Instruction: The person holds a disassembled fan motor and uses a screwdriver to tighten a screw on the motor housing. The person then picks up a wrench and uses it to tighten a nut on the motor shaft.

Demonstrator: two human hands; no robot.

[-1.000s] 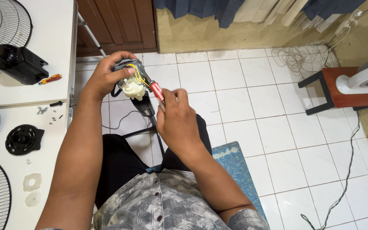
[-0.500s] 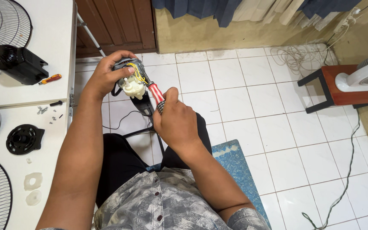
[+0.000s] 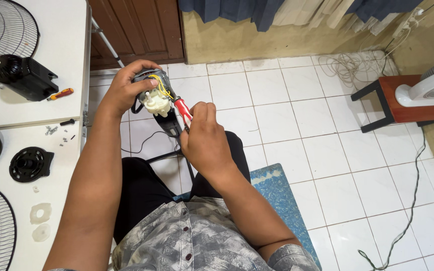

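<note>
At the left edge of the frame the white table (image 3: 71, 45) carries a fan grille (image 3: 1, 35), a black housing (image 3: 22, 76), a small screwdriver (image 3: 60, 94) and loose screws (image 3: 51, 130). Upper centre, your left hand (image 3: 124, 90) is clenched around the fan motor (image 3: 152, 94), held above your lap. Just right of it, your right hand (image 3: 204, 140) grips a red-handled screwdriver (image 3: 183, 111), its tip at the motor. A second fan (image 3: 428, 90) stands at the right edge.
</note>
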